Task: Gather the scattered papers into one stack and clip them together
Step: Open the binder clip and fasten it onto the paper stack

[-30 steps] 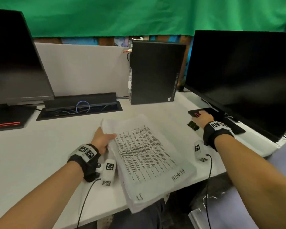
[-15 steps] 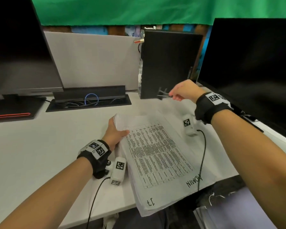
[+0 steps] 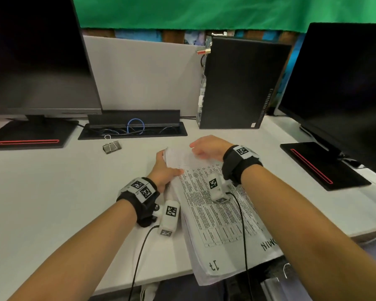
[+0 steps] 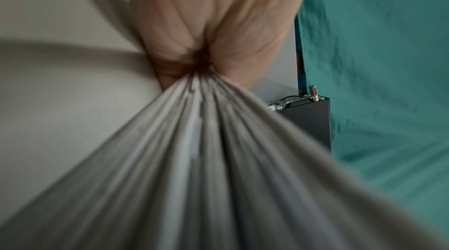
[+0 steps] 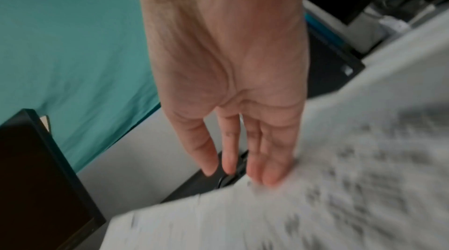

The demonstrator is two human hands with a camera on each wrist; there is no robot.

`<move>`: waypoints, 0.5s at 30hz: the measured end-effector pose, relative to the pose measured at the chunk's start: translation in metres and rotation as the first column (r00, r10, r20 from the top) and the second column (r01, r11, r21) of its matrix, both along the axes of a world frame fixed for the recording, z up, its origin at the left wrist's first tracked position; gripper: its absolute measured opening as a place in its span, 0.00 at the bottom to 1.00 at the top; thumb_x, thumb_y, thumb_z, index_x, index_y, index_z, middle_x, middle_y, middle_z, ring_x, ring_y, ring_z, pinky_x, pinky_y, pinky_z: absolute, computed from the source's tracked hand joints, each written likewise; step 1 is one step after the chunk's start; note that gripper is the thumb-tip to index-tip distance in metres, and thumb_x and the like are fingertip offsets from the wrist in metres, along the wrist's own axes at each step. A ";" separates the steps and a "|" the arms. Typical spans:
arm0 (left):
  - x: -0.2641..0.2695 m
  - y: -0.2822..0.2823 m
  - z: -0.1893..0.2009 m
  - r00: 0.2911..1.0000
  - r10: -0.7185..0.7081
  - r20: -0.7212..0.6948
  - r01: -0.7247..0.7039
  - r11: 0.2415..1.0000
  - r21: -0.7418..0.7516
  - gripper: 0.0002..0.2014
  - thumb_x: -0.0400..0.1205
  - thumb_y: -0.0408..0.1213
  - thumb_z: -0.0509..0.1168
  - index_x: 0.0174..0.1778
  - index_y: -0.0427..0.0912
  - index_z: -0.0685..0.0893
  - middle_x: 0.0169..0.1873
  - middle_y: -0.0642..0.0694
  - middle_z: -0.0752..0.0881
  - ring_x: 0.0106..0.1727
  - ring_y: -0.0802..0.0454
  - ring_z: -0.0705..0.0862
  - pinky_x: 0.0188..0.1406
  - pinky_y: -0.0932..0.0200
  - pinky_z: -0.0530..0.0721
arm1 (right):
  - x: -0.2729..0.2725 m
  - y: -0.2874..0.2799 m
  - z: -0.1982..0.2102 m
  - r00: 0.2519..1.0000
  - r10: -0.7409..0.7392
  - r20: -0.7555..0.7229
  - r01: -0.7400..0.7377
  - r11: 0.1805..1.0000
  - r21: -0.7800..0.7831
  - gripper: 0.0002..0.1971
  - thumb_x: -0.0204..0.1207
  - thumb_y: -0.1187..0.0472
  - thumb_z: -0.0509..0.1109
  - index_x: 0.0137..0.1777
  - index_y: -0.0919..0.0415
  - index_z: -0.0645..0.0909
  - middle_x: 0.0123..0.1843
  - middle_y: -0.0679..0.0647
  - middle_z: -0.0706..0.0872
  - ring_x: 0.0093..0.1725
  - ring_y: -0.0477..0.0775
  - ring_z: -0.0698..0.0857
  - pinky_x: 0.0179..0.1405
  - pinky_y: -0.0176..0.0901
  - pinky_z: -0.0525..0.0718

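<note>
A stack of printed papers [image 3: 221, 224] lies slanted on the white table [image 3: 52, 192], its near end hanging over the front edge. My left hand [image 3: 165, 170] grips the stack's far left corner; in the left wrist view the sheets [image 4: 206, 177] fan out from between thumb and fingers [image 4: 213, 33]. My right hand [image 3: 206, 147] hovers at the stack's far edge with straight fingers [image 5: 269, 167] that touch the top sheet [image 5: 316, 206] and hold nothing. A silver binder clip [image 3: 111, 147] lies on the table to the far left of the stack, apart from both hands.
A dark monitor [image 3: 37, 61] stands at the left and another [image 3: 345, 94] at the right, each on a black base with a red stripe. A black computer tower [image 3: 241, 83] and an open cable tray [image 3: 132, 129] line the back, in front of a grey partition.
My right hand lifted a binder clip from near the right monitor's base, then came down empty onto the stack's far edge. A clip now lies on the table at the left.
</note>
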State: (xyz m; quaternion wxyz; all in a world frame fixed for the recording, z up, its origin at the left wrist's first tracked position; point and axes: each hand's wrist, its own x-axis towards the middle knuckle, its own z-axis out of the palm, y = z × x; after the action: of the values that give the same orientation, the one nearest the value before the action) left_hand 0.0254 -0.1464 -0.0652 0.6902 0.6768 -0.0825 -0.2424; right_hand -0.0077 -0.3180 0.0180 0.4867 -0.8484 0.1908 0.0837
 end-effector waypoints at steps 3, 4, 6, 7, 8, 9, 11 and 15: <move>0.013 0.007 0.004 1.000 -0.004 0.005 0.004 1.000 0.014 0.43 0.73 0.19 0.70 0.77 0.48 0.57 0.66 0.41 0.75 0.64 0.44 0.77 0.63 0.42 0.80 | 0.009 0.016 -0.020 0.992 0.002 0.125 0.001 1.000 -0.019 0.19 0.82 0.65 0.68 0.73 0.63 0.80 0.73 0.54 0.80 0.64 0.49 0.82 0.49 0.21 0.77; 0.017 0.011 0.007 1.000 -0.006 0.022 0.005 1.000 0.024 0.42 0.73 0.18 0.70 0.77 0.47 0.57 0.66 0.41 0.74 0.63 0.45 0.77 0.61 0.45 0.81 | 0.011 0.019 -0.025 0.991 -0.005 0.132 0.007 1.000 -0.009 0.19 0.82 0.65 0.69 0.72 0.62 0.81 0.72 0.54 0.81 0.66 0.50 0.81 0.48 0.20 0.77; 0.028 0.020 0.010 0.999 0.000 0.050 -0.002 0.999 0.047 0.42 0.73 0.18 0.70 0.77 0.46 0.57 0.65 0.41 0.75 0.62 0.46 0.77 0.57 0.48 0.82 | 0.018 0.025 -0.033 0.993 0.025 0.112 -0.018 0.998 -0.068 0.20 0.80 0.61 0.71 0.72 0.56 0.81 0.71 0.50 0.79 0.70 0.48 0.77 0.62 0.27 0.73; 0.035 0.025 0.009 0.999 0.004 0.049 -0.006 0.999 0.049 0.42 0.73 0.18 0.70 0.77 0.46 0.57 0.65 0.41 0.75 0.63 0.46 0.77 0.57 0.47 0.82 | 0.024 0.027 -0.038 0.993 0.069 0.091 -0.055 0.988 -0.146 0.22 0.78 0.55 0.72 0.73 0.50 0.80 0.75 0.49 0.77 0.76 0.50 0.73 0.74 0.37 0.67; 0.042 0.031 0.009 0.999 -0.001 0.037 -0.001 0.999 0.046 0.42 0.73 0.18 0.70 0.77 0.46 0.57 0.66 0.41 0.75 0.64 0.45 0.77 0.58 0.46 0.82 | 0.030 0.028 -0.043 0.993 0.108 0.055 -0.093 0.969 -0.227 0.25 0.76 0.48 0.73 0.74 0.44 0.78 0.79 0.49 0.75 0.81 0.53 0.68 0.83 0.52 0.57; 0.048 0.036 0.008 1.000 -0.014 0.021 0.014 0.999 0.039 0.41 0.73 0.18 0.69 0.77 0.46 0.57 0.67 0.41 0.75 0.65 0.44 0.78 0.59 0.44 0.82 | 0.037 0.028 -0.049 0.990 0.139 0.026 -0.126 0.948 -0.292 0.27 0.74 0.42 0.72 0.75 0.40 0.77 0.81 0.49 0.72 0.84 0.55 0.63 0.84 0.63 0.48; 0.056 0.045 0.011 0.997 -0.079 -0.001 0.079 0.994 0.075 0.38 0.76 0.22 0.69 0.76 0.48 0.59 0.66 0.43 0.77 0.64 0.44 0.80 0.58 0.43 0.84 | 0.046 0.029 -0.052 0.988 0.154 0.020 -0.142 0.945 -0.294 0.27 0.74 0.39 0.71 0.74 0.38 0.77 0.82 0.48 0.71 0.84 0.55 0.61 0.83 0.70 0.40; 0.086 0.075 0.022 0.999 0.003 0.036 -0.011 0.979 0.205 0.24 0.79 0.26 0.67 0.69 0.43 0.71 0.56 0.39 0.86 0.50 0.45 0.87 0.52 0.49 0.87 | 0.056 0.023 -0.060 0.986 0.158 0.054 -0.135 0.945 -0.299 0.24 0.77 0.42 0.71 0.73 0.40 0.77 0.80 0.48 0.73 0.84 0.55 0.63 0.82 0.69 0.37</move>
State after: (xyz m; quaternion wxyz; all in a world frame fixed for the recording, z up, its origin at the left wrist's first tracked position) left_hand 0.1112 -0.0717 -0.0428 0.6161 0.7487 -0.0670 -0.2352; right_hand 0.0485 -0.2954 -0.0423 0.3543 -0.9258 0.1186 0.0573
